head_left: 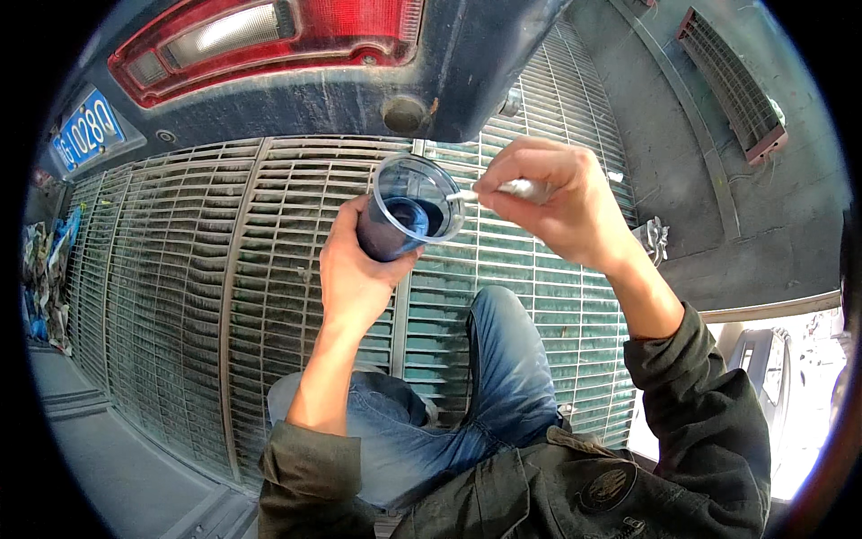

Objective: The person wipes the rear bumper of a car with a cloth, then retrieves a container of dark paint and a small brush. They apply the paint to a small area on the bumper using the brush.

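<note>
Nearest you are your dark green jacket sleeves (691,404) and your blue-jeaned knees (503,377), bent over a metal floor grating (180,269). Your left hand (355,274) comes up from below with its fingers wrapped closed around the lower part of a clear plastic cup (413,208), tilted so its open mouth faces you; a pool of dark blue liquid sits in its bottom. Your right hand (557,202) is just beside the cup on its right, fingers pinched together on a thin white stick (516,189) whose tip reaches over the cup's rim. Beyond both hands hangs the dark rear bumper of a car (359,108) with a red tail light (269,36) and a blue number plate (88,130). To the far right lies grey concrete floor (682,180) with a rusty drain grate (732,85)
</note>
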Motion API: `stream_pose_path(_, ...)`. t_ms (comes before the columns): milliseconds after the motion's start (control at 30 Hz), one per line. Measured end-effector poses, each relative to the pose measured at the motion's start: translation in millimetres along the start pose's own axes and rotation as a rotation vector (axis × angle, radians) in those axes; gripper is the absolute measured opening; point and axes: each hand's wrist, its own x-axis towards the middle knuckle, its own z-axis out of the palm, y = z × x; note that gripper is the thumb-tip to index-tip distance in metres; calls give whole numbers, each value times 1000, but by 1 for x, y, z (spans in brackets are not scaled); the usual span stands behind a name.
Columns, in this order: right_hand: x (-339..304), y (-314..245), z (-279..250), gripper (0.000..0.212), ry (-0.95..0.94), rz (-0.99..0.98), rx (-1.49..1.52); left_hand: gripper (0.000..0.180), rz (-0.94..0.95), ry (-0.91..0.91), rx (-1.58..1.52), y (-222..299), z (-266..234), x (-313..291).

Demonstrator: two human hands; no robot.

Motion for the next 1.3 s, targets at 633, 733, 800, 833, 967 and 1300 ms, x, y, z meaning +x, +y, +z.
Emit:
stream_pose_path(633, 43, 23, 9, 10, 388, -375, -566, 64, -33, 39, -104, -11, -5, -3)
stream_pose_path(733, 46, 28, 10, 8, 444, -396, -585, 63, -28, 35, -126, -9, -6, -2)
stream_pose_path(800, 45, 27, 10, 9, 428, -397, -607, 63, -20, 33, -134, -9, -6, -1)
stream_pose_path(833, 46, 26, 10, 10, 421, -399, -616, 63, -15, 36, -135, -10, -7, -1)
stream_pose_path(967, 47, 24, 9, 10, 422, -402, -614, 64, -20, 34, -175, -14, -5, -1)
stream_pose_path(1300, 36, 21, 9, 12, 422, -310, -520, 62, -25, 37, -202, -13, -7, -4)
